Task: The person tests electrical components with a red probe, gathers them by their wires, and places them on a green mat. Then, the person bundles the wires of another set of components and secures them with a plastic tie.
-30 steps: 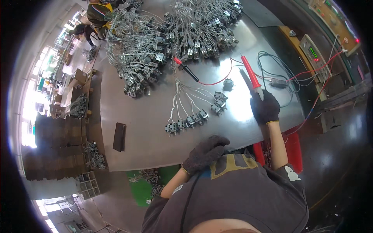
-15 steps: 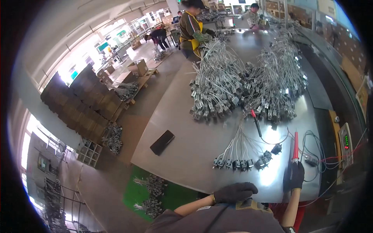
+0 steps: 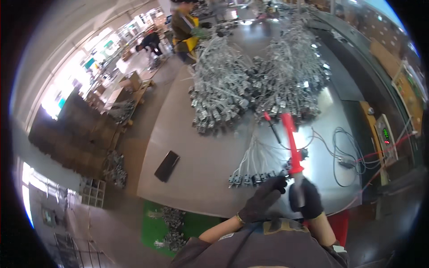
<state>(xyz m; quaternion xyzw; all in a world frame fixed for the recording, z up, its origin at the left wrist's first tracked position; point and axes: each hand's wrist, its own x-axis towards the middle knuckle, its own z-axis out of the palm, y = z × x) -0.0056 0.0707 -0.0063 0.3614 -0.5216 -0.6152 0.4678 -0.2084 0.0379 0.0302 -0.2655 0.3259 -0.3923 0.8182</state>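
Red probe (image 3: 291,142), a long stick-shaped tool, rises from the lower centre of the frame, gripped at its base by the gloved right hand (image 3: 304,198), whose fingers are wrapped around the handle. Just beside it, the gloved left hand (image 3: 262,200) reaches toward the end of a row of small dark connectors (image 3: 252,178) lying on the grey metal table (image 3: 196,165); whether its fingers pinch one cannot be told (motion blurs them). Pale wires (image 3: 254,154) fan upward from the connectors. A second, black-handled probe with a red tip (image 3: 271,126) lies beyond. Heaps of wire harnesses (image 3: 250,85) fill the upper centre. A flat black object (image 3: 167,165) lies left of centre, and another worker in a yellow apron (image 3: 185,31) stands at upper left.
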